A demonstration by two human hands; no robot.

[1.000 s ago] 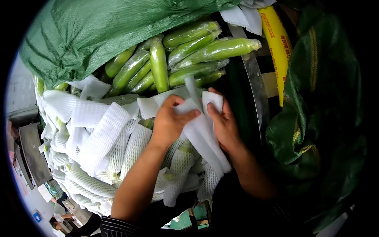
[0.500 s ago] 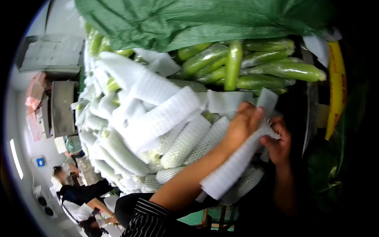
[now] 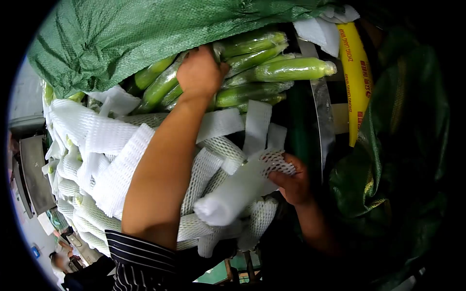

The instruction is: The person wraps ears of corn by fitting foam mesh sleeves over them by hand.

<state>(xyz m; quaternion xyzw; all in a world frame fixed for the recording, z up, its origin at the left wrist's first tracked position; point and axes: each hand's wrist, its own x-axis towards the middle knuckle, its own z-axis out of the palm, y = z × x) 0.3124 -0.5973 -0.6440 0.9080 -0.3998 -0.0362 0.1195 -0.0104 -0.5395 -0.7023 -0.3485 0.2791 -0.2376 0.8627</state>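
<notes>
My left hand [image 3: 201, 70] reaches up to the plastic-wrapped green vegetables [image 3: 291, 69], its fingers curled round the upright one, which is mostly hidden beneath the hand. Lower right, my right hand [image 3: 293, 179] pinches the stretched, open end of a white foam net sleeve [image 3: 233, 191], which hangs down to the left. Under and beside the sleeve lie several vegetables in foam nets [image 3: 99, 220]. Loose flat foam sleeves [image 3: 121, 167] rest on the pile, left of my left forearm.
A green woven sack [image 3: 145, 34] covers the back of the pile. At right are a metal edge [image 3: 321, 111], a yellow printed strip [image 3: 357, 82] and dark green sacking [image 3: 388, 145]. Another person [image 3: 87, 274] is at the lower left.
My left hand has left the foam sleeve and moved up to the wrapped vegetables. My right hand keeps the sleeve, whose end is now spread open. The camera view has shifted.
</notes>
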